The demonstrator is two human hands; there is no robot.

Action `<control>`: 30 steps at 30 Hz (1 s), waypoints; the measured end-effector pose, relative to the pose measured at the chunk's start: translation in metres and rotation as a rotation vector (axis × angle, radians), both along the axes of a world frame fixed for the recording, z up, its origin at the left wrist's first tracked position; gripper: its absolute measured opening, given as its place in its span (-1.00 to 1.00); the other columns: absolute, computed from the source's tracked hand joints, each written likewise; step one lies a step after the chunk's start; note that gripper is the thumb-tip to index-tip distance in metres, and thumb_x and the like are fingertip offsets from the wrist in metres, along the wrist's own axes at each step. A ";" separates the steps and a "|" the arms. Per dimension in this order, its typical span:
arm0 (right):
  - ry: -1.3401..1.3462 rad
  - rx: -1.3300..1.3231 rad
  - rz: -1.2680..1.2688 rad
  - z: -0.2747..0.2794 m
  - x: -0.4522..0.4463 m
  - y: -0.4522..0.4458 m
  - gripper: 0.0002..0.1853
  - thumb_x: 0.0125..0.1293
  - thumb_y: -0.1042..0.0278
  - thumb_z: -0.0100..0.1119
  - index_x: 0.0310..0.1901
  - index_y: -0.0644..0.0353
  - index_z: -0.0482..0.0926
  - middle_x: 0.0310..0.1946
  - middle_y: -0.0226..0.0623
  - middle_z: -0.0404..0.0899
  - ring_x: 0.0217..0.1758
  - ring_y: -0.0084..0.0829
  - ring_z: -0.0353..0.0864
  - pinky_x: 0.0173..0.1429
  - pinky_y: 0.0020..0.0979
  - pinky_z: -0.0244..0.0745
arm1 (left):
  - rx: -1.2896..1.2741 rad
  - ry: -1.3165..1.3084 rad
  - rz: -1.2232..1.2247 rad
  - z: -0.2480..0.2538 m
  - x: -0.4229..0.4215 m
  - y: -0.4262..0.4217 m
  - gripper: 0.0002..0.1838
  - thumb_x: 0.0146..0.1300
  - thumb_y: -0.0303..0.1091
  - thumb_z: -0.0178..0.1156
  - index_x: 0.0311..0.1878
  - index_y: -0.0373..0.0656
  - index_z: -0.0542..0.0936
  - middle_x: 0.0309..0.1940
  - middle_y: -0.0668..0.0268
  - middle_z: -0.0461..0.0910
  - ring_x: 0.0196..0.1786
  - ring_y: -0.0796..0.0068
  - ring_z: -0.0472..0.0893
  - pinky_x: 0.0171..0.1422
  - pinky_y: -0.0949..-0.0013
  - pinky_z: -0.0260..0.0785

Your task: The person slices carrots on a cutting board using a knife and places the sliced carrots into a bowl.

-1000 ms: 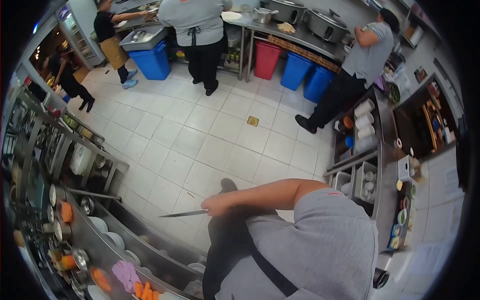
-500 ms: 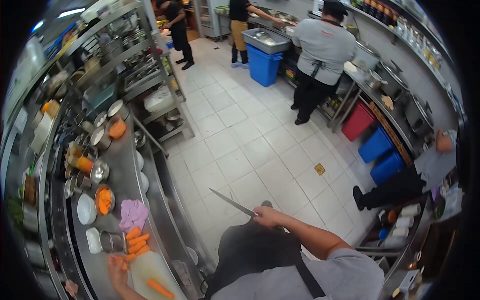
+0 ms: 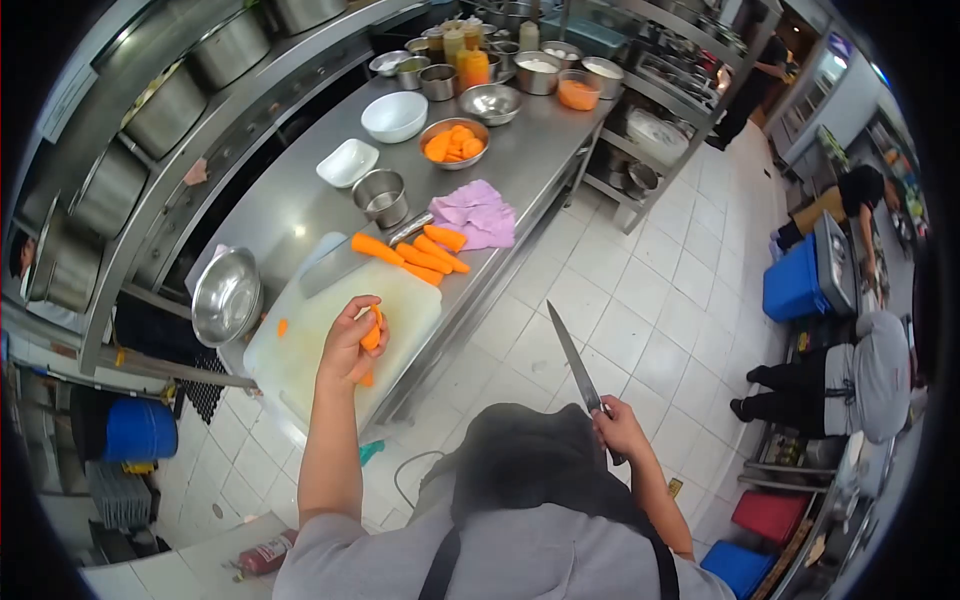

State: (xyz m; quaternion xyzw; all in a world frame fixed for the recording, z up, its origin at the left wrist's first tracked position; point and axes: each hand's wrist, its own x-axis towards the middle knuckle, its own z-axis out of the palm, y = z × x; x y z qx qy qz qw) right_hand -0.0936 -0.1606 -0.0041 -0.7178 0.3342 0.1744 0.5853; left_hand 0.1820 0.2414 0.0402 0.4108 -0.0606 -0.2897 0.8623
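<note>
My left hand (image 3: 347,343) is closed around an orange carrot (image 3: 374,330) above the pale cutting board (image 3: 285,365). Part of that carrot is hidden by my fingers. Out to the right of my dark apron, my right hand (image 3: 624,432) grips a long kitchen knife (image 3: 573,358) by its black handle, blade tilted up and away over the floor. Several peeled carrots (image 3: 428,262) lie at the board's far end, beside a crumpled purple cloth (image 3: 480,217). One small orange scrap (image 3: 283,327) rests on the board's left part.
A steel bowl of carrot pieces (image 3: 437,160) stands behind the cloth, near a steel pot (image 3: 380,205) and white bowls (image 3: 393,117). An empty-looking steel bowl (image 3: 226,300) sits left of the board. Co-workers (image 3: 868,375) stand along the right-hand counter.
My view has swung left toward the counter. My left hand has moved from the carrots at the board's far end to above the board, holding a carrot. The knife stays in my right hand.
</note>
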 end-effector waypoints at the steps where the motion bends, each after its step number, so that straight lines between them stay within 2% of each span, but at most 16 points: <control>1: 0.010 -0.006 0.046 0.003 0.010 -0.001 -0.74 0.47 0.38 0.08 0.10 0.31 0.47 -0.55 -0.37 0.47 -0.65 -0.56 0.42 -0.60 -0.43 0.39 | 0.109 0.060 0.111 0.002 -0.005 0.005 -0.76 0.44 -0.34 0.24 0.10 -0.10 0.51 -0.28 0.24 0.61 -0.38 0.45 0.59 -0.43 0.53 0.36; 2: 0.015 -0.002 0.059 0.005 0.019 -0.001 -0.74 0.47 0.38 0.08 0.10 0.31 0.47 -0.55 -0.37 0.47 -0.65 -0.56 0.42 -0.60 -0.43 0.39 | 0.221 0.121 0.220 0.003 -0.009 0.009 -0.79 0.45 -0.34 0.22 0.07 -0.13 0.53 -0.28 0.24 0.61 -0.37 0.44 0.60 -0.40 0.54 0.39; 6: -0.028 0.021 0.126 0.004 0.055 -0.009 -0.76 0.48 0.41 0.06 0.09 0.31 0.47 -0.56 -0.38 0.46 -0.66 -0.56 0.40 -0.61 -0.42 0.37 | 0.232 0.202 0.404 -0.001 -0.010 0.011 -0.82 0.47 -0.33 0.20 0.03 -0.16 0.54 -0.25 0.24 0.62 -0.31 0.41 0.63 -0.31 0.50 0.49; 8: -0.096 0.053 0.102 0.006 0.076 -0.012 -0.77 0.49 0.41 0.06 0.08 0.30 0.47 -0.57 -0.38 0.46 -0.67 -0.56 0.40 -0.62 -0.42 0.35 | 0.158 0.264 0.521 -0.003 -0.002 -0.001 -0.81 0.49 -0.33 0.17 0.06 -0.17 0.53 -0.19 0.22 0.62 -0.25 0.37 0.64 -0.20 0.43 0.56; 12: -0.211 0.109 0.033 0.008 0.115 -0.018 -0.80 0.50 0.41 0.05 0.06 0.28 0.47 -0.57 -0.40 0.45 -0.67 -0.57 0.39 -0.61 -0.43 0.33 | 0.134 0.301 0.538 0.013 0.044 -0.047 -0.83 0.49 -0.37 0.14 0.05 -0.20 0.52 -0.14 0.18 0.61 -0.18 0.33 0.64 -0.10 0.35 0.59; 15: -0.226 0.143 0.016 0.000 0.143 -0.030 -0.78 0.50 0.42 0.04 0.09 0.28 0.45 -0.58 -0.41 0.45 -0.68 -0.59 0.38 -0.61 -0.45 0.31 | 0.103 0.223 0.592 0.033 0.098 -0.097 -0.83 0.50 -0.41 0.11 0.06 -0.25 0.50 -0.12 0.15 0.60 -0.12 0.29 0.64 -0.01 0.30 0.60; 17: -0.254 0.147 0.011 -0.007 0.165 -0.040 -0.78 0.50 0.42 0.04 0.10 0.28 0.45 -0.59 -0.42 0.44 -0.68 -0.59 0.38 -0.61 -0.46 0.30 | 0.185 0.117 0.451 0.038 0.143 -0.124 -0.78 0.50 -0.41 0.10 0.11 -0.29 0.46 0.00 0.11 0.55 0.02 0.29 0.60 0.14 0.25 0.57; 21: -0.303 0.179 0.023 -0.005 0.211 -0.070 -0.77 0.50 0.40 0.06 0.09 0.28 0.47 -0.61 -0.45 0.44 -0.68 -0.60 0.38 -0.61 -0.47 0.28 | 0.268 0.054 0.484 0.050 0.232 -0.186 -0.78 0.52 -0.44 0.06 0.14 -0.29 0.45 -0.03 0.09 0.55 0.03 0.23 0.61 0.15 0.23 0.57; 23: -0.308 0.170 0.031 -0.007 0.237 -0.088 -0.78 0.50 0.38 0.07 0.08 0.28 0.49 -0.61 -0.46 0.45 -0.68 -0.61 0.38 -0.60 -0.47 0.27 | 0.163 0.058 0.449 0.040 0.274 -0.209 -0.60 0.49 -0.32 0.16 0.27 -0.30 0.40 0.08 0.04 0.52 0.13 0.20 0.57 0.28 0.17 0.49; 24: -0.323 0.138 0.053 -0.010 0.250 -0.098 -0.78 0.49 0.37 0.08 0.07 0.27 0.50 -0.60 -0.45 0.48 -0.67 -0.60 0.40 -0.58 -0.47 0.29 | 0.168 0.062 0.458 0.041 0.285 -0.222 -0.60 0.49 -0.32 0.16 0.27 -0.30 0.40 0.08 0.04 0.52 0.13 0.20 0.57 0.28 0.17 0.49; 26: -0.345 0.062 0.128 -0.023 0.273 -0.119 -0.77 0.48 0.35 0.11 0.06 0.25 0.52 -0.56 -0.41 0.54 -0.60 -0.56 0.47 -0.50 -0.42 0.37 | 0.917 -0.013 0.681 0.040 0.296 -0.238 -0.35 0.40 -0.15 0.29 0.41 -0.26 0.30 0.24 0.00 0.44 0.25 0.21 0.48 0.42 0.14 0.34; 27: -0.331 0.042 0.143 -0.018 0.285 -0.127 -0.77 0.47 0.34 0.11 0.06 0.24 0.52 -0.56 -0.40 0.54 -0.58 -0.55 0.49 -0.47 -0.41 0.40 | 0.927 -0.005 0.693 0.037 0.294 -0.235 -0.35 0.40 -0.15 0.29 0.41 -0.26 0.30 0.24 0.00 0.44 0.25 0.21 0.48 0.42 0.14 0.34; 29: -0.361 0.017 0.163 -0.018 0.307 -0.139 -0.75 0.44 0.31 0.11 0.06 0.22 0.52 -0.56 -0.38 0.55 -0.55 -0.52 0.53 -0.42 -0.39 0.45 | 0.852 -0.060 0.668 0.029 0.273 -0.218 -0.17 0.31 -0.05 0.38 0.50 -0.20 0.22 0.34 -0.01 0.36 0.37 0.25 0.38 0.48 0.16 0.21; 30: -0.340 0.029 0.163 -0.009 0.318 -0.142 -0.74 0.44 0.31 0.11 0.07 0.24 0.51 -0.56 -0.38 0.55 -0.54 -0.52 0.53 -0.41 -0.39 0.45 | 0.867 -0.081 0.671 0.032 0.261 -0.204 -0.20 0.32 -0.08 0.37 0.49 -0.18 0.24 0.33 0.01 0.37 0.36 0.26 0.40 0.43 0.20 0.26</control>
